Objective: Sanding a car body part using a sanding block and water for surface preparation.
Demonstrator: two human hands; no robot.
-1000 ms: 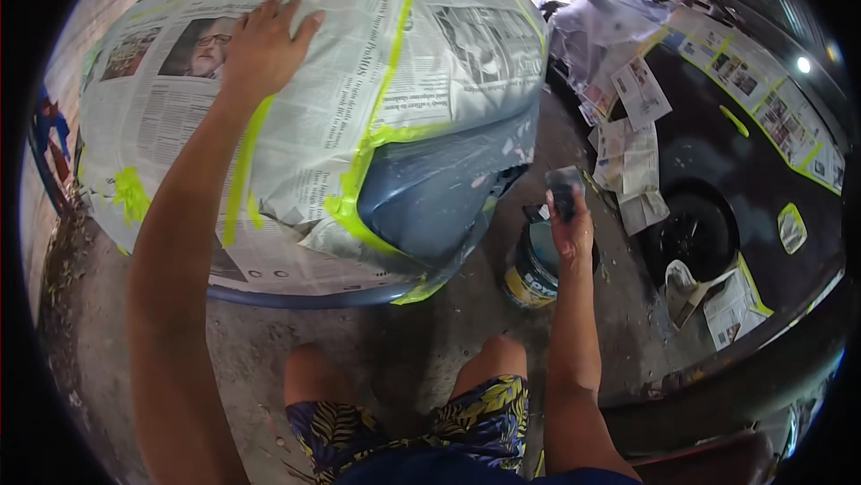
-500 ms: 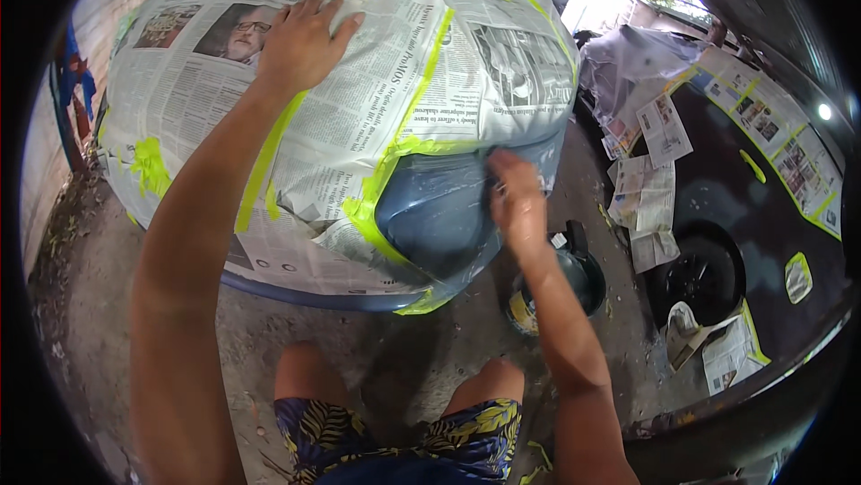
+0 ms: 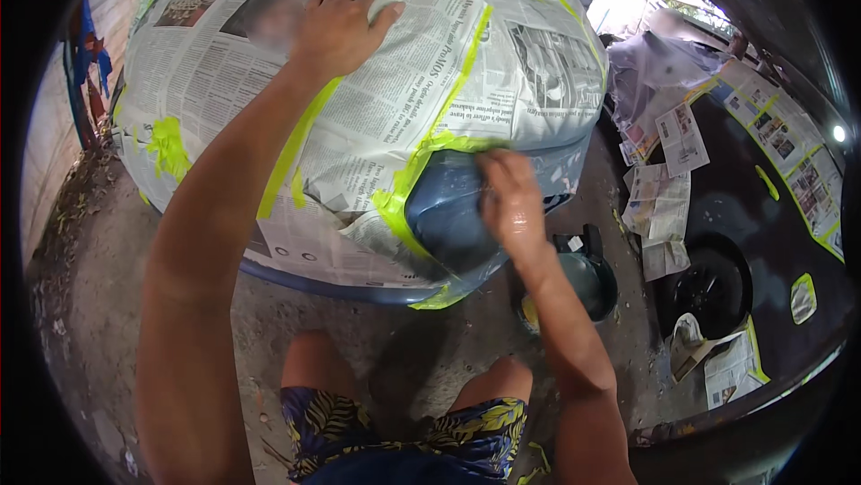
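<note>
In the head view, the person's left hand [image 3: 345, 37] is pressing palm down on the black-and-white printed newspaper sheets [image 3: 386, 113] that are covering a car body, its fingers spreading apart and its thumb pointing off to the right. The right hand [image 3: 515, 207] is reaching over the bare, glossy blue-grey curved car panel [image 3: 439, 203], its fingers bending toward the surface; their tips are blurring, so whether they are clamping on anything cannot be told. This panel is sitting at the near right corner of the covered car, with bright yellow-green masking tape [image 3: 392, 207] running along its left and upper edges. A dark round bucket [image 3: 599, 281] is standing on the grey concrete floor [image 3: 220, 386], the right forearm partly hiding it. Farther right, a dark matte car side [image 3: 762, 238] is showing, newspaper and tape lining its window edge, with a round black wheel [image 3: 708, 283] sitting below. The person's blue-and-yellow leaf-patterned shorts [image 3: 484, 427] are filling the lower middle.
</note>
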